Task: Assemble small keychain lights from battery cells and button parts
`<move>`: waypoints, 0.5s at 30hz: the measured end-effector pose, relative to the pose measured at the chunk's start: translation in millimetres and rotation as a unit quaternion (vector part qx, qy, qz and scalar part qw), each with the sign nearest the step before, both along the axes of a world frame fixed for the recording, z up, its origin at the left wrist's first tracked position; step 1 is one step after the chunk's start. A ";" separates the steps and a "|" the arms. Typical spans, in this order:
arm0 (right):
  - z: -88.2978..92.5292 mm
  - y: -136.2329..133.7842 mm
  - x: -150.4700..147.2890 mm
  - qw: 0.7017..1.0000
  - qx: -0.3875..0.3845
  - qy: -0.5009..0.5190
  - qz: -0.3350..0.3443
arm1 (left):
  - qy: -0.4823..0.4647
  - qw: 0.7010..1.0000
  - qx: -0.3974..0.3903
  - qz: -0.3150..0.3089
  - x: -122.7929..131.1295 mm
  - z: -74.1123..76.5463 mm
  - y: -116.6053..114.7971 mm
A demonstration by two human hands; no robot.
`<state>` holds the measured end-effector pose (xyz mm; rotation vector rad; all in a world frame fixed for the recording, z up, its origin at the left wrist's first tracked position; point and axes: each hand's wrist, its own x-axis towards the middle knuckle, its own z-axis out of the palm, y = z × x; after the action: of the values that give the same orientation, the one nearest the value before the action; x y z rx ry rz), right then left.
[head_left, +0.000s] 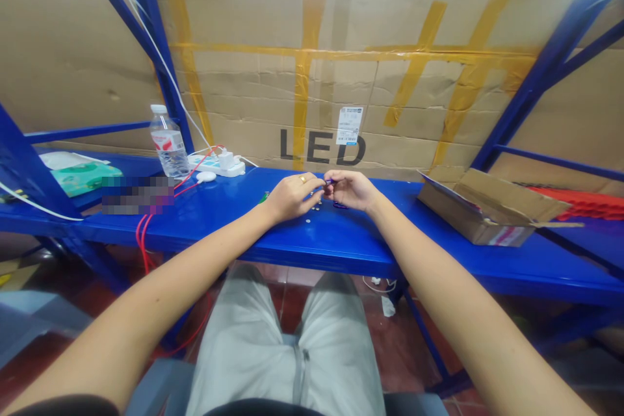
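Person, two bare hands. Left hand: one gold-coloured ring, plain band as far as it shows, finer detail too small to read. Right hand: uncovered. Both forearms bare, slim, smooth in outline; small spot on the left one. Dark sleeve, near black, curved edge, bottom left corner only. Dark hem at bottom centre, likewise near black, mostly cut off by frame. Trousers: pale grey, slightly greenish, loose cut, soft creases, darker line down the middle front; zip or cord, can't tell.
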<state>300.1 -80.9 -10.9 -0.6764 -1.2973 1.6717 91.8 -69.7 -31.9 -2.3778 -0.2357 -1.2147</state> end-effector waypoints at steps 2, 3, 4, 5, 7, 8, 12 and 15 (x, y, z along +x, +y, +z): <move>-0.8 0.9 0.7 1.000 0.005 -0.001 0.001 | 0.000 1.000 0.003 0.000 0.3 -0.9 0.5; -1.4 1.5 1.2 1.000 0.008 -0.001 0.002 | 0.000 1.000 0.001 0.000 0.3 -1.3 0.6; -2.0 2.0 1.7 1.000 0.011 0.001 0.004 | -0.001 1.000 -0.003 0.000 0.3 -1.6 0.6; -2.7 2.5 2.2 1.000 0.015 0.003 0.007 | 0.000 1.000 -0.009 0.000 0.3 -1.8 0.5; -4.1 3.2 3.1 1.000 0.024 0.002 0.014 | -0.002 1.000 -0.025 -0.004 0.4 -1.7 0.2; -4.6 3.3 3.5 0.999 0.028 -0.001 0.018 | -0.006 0.999 -0.034 -0.006 0.4 -1.4 0.0; -4.4 1.5 4.5 0.997 0.057 -0.035 0.029 | -0.034 0.997 -0.060 -0.019 0.2 0.0 0.3; -2.4 -0.5 3.8 0.991 0.105 -0.076 0.013 | -0.039 0.997 -0.068 -0.027 0.0 0.0 1.8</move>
<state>303.9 -81.4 -13.3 -0.6726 -1.5717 1.5002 91.9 -67.9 -31.9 -2.4697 -0.2907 -1.3582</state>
